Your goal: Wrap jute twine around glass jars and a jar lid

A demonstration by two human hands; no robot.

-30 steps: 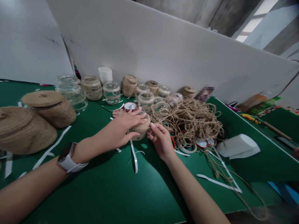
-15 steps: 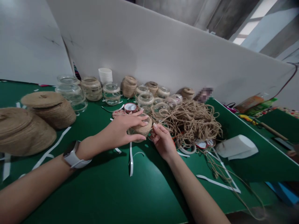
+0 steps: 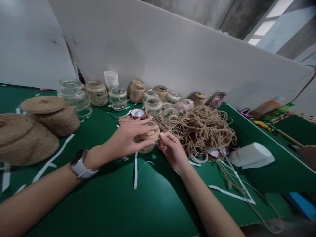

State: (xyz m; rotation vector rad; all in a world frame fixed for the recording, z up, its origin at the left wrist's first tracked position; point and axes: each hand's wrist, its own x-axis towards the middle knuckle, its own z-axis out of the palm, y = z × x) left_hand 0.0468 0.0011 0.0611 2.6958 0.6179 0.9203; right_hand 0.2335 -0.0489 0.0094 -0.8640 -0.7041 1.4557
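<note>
A round glass jar [image 3: 148,149], its upper part wrapped in jute twine, sits tilted on the green table in front of me. My left hand [image 3: 132,135] holds it, thumb along the near side and fingers over the top, hiding much of the mouth. At the jar's right edge, my right hand [image 3: 173,149] pinches a strand of twine between thumb and fingertips. Just beyond that hand lies a large loose heap of jute twine [image 3: 209,126].
Several glass jars [image 3: 118,100], some twine-wrapped, line the white partition [image 3: 158,49]. Two big twine-covered pots [image 3: 27,141] stand at left. Tape rolls [image 3: 137,113], white strips [image 3: 135,171], a stack of white cups [image 3: 111,79] and a white paper roll [image 3: 251,155] lie around.
The jar has turned and tipped slightly under my left hand, so more clear glass shows below the twine. Both hands keep their hold, with the right hand nearly in the same place.
</note>
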